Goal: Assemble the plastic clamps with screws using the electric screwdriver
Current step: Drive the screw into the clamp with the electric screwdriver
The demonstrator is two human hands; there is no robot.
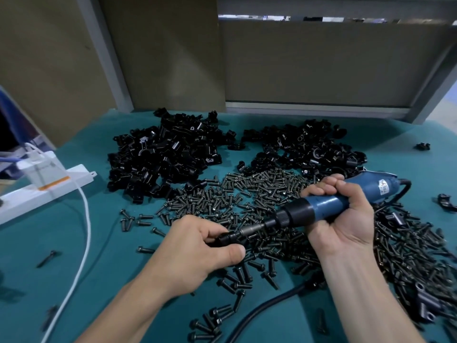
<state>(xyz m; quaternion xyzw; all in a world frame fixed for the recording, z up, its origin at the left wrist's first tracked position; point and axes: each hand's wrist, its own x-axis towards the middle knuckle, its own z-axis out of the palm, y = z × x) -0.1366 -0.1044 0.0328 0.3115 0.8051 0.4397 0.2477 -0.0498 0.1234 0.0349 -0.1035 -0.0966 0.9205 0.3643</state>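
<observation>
Right fingers wrap the blue, black-nosed screwdriver; left fingers pinch a black clamp at its tip.

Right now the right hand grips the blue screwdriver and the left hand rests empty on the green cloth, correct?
Not quite. In the head view the left hand pinches a black part at the tip of the blue screwdriver; the right hand does grip it.

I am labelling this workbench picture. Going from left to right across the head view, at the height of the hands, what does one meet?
White power strip → white cable → left hand → right hand, gripping the blue electric screwdriver → lone black clamp.
</observation>
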